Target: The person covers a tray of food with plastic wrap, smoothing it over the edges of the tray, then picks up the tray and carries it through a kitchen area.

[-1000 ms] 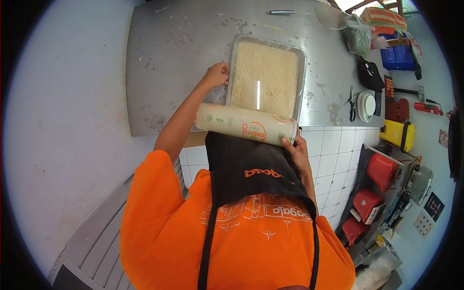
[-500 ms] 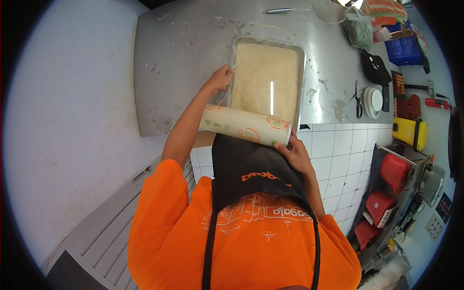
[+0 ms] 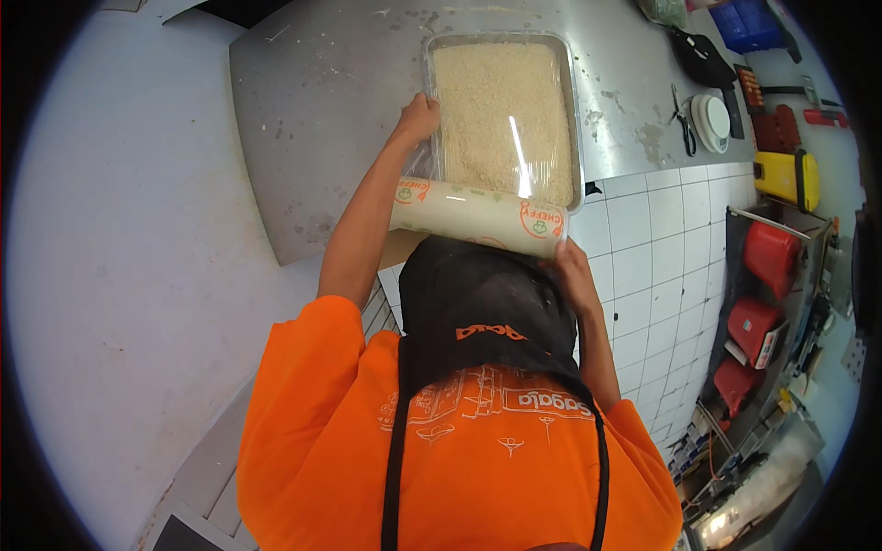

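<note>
A rectangular metal tray (image 3: 576, 138) holds pale, coarse crumbs (image 3: 496, 110). Clear cling film lies over it, with a bright streak of glare. Across the tray's near edge lies a thick roll of cling film (image 3: 473, 216), its pale surface printed in orange and green. My left hand (image 3: 421, 118) is closed at the tray's left edge, pinching the film's side. A loose, creased bit of film shows between that hand and the roll. My right hand (image 3: 571, 271) grips the roll's right end from below, its fingers partly hidden.
A steel table (image 3: 331, 119) carries the tray and ends at a wall on the left. To the right are black-handled scissors (image 3: 684, 129), a round white scale (image 3: 710, 124) and a black item (image 3: 703, 60). Red bins (image 3: 770, 257) stand beyond the tiles.
The view has shifted, so table and tray appear higher. The roll has turned, showing another part of its print. My right thumb has moved off the roll's top; my left hand stays at the tray's edge.
</note>
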{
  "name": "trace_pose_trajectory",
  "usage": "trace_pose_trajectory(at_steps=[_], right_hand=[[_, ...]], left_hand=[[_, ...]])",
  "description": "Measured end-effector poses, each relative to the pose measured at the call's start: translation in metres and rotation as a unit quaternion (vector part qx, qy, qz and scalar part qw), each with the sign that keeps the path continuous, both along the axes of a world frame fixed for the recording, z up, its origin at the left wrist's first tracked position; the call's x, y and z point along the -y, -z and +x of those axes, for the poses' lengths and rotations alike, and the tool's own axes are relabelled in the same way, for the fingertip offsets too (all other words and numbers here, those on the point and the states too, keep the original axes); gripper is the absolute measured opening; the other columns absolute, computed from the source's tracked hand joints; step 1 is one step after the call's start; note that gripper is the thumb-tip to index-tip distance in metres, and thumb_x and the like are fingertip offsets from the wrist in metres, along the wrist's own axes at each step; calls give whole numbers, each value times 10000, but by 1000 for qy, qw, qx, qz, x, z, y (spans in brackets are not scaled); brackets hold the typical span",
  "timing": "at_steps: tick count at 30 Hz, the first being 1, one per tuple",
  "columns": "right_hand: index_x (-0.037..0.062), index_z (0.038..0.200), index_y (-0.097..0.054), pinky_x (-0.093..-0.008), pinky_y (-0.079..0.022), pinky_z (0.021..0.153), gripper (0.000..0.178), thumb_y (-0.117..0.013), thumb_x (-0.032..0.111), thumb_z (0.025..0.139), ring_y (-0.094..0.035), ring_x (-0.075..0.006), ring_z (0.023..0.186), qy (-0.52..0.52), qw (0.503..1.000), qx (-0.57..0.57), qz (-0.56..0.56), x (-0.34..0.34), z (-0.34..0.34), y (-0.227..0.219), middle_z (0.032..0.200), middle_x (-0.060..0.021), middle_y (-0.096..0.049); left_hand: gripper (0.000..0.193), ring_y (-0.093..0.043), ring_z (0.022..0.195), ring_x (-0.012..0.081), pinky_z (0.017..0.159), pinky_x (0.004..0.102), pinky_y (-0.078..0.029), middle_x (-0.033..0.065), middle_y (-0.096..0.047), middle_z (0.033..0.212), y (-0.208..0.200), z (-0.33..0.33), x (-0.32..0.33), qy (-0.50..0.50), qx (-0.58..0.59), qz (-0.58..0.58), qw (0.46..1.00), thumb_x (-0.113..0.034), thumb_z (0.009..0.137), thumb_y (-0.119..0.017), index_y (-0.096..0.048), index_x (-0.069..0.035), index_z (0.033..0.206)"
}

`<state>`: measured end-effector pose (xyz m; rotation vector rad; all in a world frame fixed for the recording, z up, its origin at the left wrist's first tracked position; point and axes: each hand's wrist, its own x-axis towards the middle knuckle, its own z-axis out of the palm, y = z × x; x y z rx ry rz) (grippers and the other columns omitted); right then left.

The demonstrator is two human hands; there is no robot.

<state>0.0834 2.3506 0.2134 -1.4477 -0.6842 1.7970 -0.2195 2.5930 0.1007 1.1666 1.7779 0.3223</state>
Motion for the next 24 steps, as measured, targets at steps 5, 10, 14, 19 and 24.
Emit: trace_pose_trajectory(at_steps=[5, 10, 14, 19, 24], right_hand=[[-12, 1223, -612, -292, -451, 891, 404, -569, 319, 996, -588, -132, 980, -61, 995, 78, 22, 22, 1, 21, 1096, -64, -668], [-11, 1249, -598, -295, -447, 912, 400, -576, 296, 993, -578, -132, 1022, -130, 979, 134, 78, 59, -8, 19, 1114, -59, -659], [7, 1224, -600, -291, -457, 898, 389, -576, 315, 989, -580, -138, 1015, 7, 994, 94, 47, 66, -14, 40, 1088, -57, -659], [0, 1184, -592, -338, -517, 818, 394, -530, 348, 1009, -602, -148, 959, 172, 981, -35, -88, 49, -18, 49, 1101, -66, -648], [-14, 1130, -599, -299, -484, 785, 359, -579, 317, 991, -572, -108, 916, -2, 995, 89, 37, 70, -2, 50, 1000, -46, -634]], left_hand=[[416, -605, 734, 233, 665, 383, -535, 174, -610, 1021, -6, 3, 1, 2, -9, -17, 1000, -353, 1009, -388, -502, 26, 1135], [448, -660, 964, 389, 839, 448, -522, 289, -628, 1116, 11, -3, -1, 13, -23, 16, 1000, -320, 974, -414, -509, 44, 1216], [444, -621, 1058, 419, 909, 468, -494, 298, -617, 1146, 18, 1, -5, 25, -40, 28, 999, -329, 972, -420, -509, 34, 1213], [448, -598, 1098, 441, 953, 486, -472, 306, -608, 1167, 19, 1, -1, 28, -64, 34, 997, -321, 970, -412, -478, 25, 1246], [452, -591, 1106, 451, 973, 498, -459, 312, -602, 1176, 17, 0, -2, 25, -71, 20, 997, -330, 973, -408, -463, 15, 1260]])
